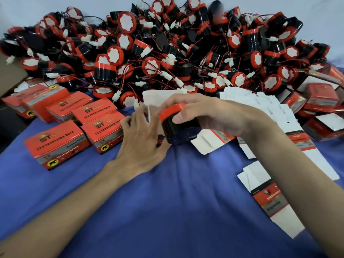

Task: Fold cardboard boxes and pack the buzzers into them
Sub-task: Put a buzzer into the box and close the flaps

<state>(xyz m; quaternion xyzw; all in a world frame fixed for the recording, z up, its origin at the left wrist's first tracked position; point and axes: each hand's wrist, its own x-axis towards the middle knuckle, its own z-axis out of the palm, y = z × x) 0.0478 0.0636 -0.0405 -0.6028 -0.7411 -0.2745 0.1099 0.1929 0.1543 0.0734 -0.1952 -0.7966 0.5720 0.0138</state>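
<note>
Across the bench (pixel 167 202) runs a wrinkled blue cloth, with a pale wall (pixel 55 4) behind. Along the far edge sprawls a big heap of buzzers (pixel 167 43): glossy black drums, orange caps, white discs, thin red and black wires ending in white plugs. At the left edge sit folded boxes (pixel 55 144), orange printed card with a yellow emblem, and a brown carton (pixel 11 71) pokes in at the far left. Down the right edge, flat box blanks (pixel 270 112) lie fanned, white sides up. Mid-bench now: the right hand (pixel 214 116) grips a buzzer (pixel 176 127), thumb on its black side, tilted. Just beside it the left hand (pixel 141 142) curls its fingers onto a half-folded box (pixel 154 97), white flap standing up.
</note>
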